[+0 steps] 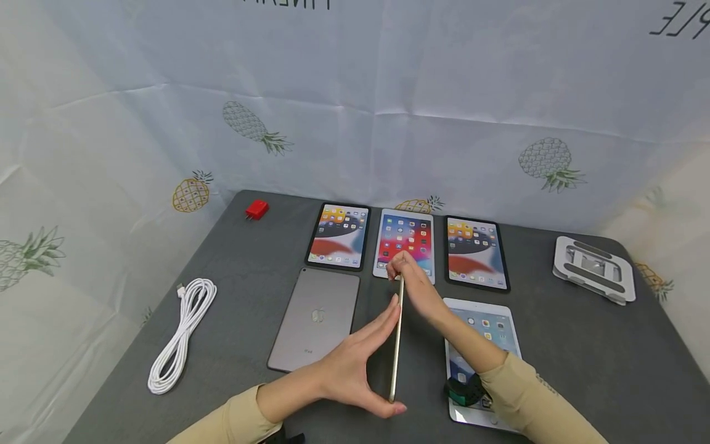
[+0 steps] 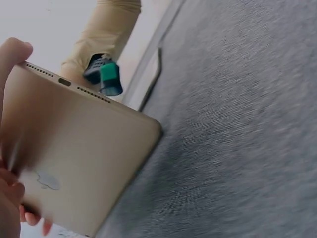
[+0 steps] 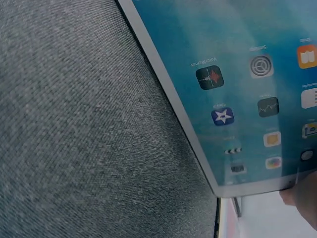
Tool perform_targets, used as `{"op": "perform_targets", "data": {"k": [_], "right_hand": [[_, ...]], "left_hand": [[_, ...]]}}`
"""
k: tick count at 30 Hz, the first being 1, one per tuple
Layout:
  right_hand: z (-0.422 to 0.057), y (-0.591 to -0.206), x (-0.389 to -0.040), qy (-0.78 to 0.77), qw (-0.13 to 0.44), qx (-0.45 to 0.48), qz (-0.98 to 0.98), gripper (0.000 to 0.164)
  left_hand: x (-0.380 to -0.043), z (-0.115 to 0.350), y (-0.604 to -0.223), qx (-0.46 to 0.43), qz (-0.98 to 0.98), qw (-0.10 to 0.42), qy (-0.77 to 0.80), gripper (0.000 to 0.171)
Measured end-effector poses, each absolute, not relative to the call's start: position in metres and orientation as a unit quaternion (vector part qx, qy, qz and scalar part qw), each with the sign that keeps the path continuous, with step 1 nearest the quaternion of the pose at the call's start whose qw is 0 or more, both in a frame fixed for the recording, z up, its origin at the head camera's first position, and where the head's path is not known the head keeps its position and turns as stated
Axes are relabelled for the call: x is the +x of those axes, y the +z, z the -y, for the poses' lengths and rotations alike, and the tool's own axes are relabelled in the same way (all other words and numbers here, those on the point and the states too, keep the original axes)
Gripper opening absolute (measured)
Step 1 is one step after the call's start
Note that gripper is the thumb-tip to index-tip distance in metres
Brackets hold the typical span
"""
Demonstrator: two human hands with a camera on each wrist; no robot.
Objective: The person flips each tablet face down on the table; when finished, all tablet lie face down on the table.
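Observation:
A gold-backed tablet [image 1: 397, 345] stands on its long edge between my hands, seen edge-on in the head view. My left hand [image 1: 346, 373] grips it with the thumb at the near end and the fingers against the back. At the far end, my right hand [image 1: 415, 288] holds it with curled fingers. The left wrist view shows its gold back [image 2: 94, 148] and charging port; the right wrist view shows its lit screen [image 3: 237, 134] in a white border. A grey tablet [image 1: 316, 320] lies face down to the left. Under my right forearm lies a white tablet [image 1: 507, 336], partly hidden.
Three lit tablets line the back: a black one [image 1: 338, 237], a white one [image 1: 405, 237] and another black one [image 1: 476, 253]. A red plug [image 1: 257, 209] and coiled white cable [image 1: 185, 333] lie left. A folded silver stand [image 1: 593, 268] is at right.

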State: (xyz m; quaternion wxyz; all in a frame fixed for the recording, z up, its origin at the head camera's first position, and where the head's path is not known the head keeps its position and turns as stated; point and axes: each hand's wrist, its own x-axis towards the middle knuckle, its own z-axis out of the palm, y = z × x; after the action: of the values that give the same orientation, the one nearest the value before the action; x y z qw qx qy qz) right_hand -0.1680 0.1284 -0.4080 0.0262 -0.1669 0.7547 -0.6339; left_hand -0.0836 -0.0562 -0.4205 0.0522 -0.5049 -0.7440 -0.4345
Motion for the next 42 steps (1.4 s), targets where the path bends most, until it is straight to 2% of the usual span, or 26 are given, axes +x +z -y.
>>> {"op": "perform_targets", "data": {"k": [6,11,14,20,26,34,38,42], "right_hand": [[-0.133,-0.409,-0.166,-0.704,0.062,-0.138,-0.694,0.031],[-0.140,-0.415,-0.161,-0.736,0.090,-0.113,-0.662,0.022],[-0.145,-0.418,-0.159,-0.743,0.099,-0.108,-0.653,0.021],[-0.153,-0.423,-0.155,-0.732,0.093,-0.106,-0.667,0.038],[-0.161,-0.432,-0.149,-0.680,0.063,-0.072,-0.727,0.048],[-0.178,-0.437,-0.146,-0.573,0.046,0.007,-0.818,0.041],[-0.187,-0.437,-0.151,-0.496,0.049,-0.011,-0.867,0.034],[-0.193,-0.437,-0.153,-0.396,0.019,-0.066,-0.916,0.027]], "left_hand": [[-0.091,0.055,-0.411,-0.528,0.773,0.088,-0.341,0.128],[-0.094,0.051,-0.407,-0.536,0.787,0.058,-0.301,0.122],[-0.094,0.047,-0.409,-0.537,0.791,0.041,-0.291,0.120],[-0.092,0.038,-0.415,-0.533,0.800,0.034,-0.273,0.121],[-0.087,0.030,-0.423,-0.526,0.816,0.019,-0.241,0.118],[-0.088,0.023,-0.430,-0.531,0.827,-0.011,-0.182,0.107],[-0.089,0.019,-0.433,-0.533,0.834,-0.014,-0.141,0.103],[-0.088,0.014,-0.437,-0.535,0.839,-0.016,-0.097,0.101]]}}
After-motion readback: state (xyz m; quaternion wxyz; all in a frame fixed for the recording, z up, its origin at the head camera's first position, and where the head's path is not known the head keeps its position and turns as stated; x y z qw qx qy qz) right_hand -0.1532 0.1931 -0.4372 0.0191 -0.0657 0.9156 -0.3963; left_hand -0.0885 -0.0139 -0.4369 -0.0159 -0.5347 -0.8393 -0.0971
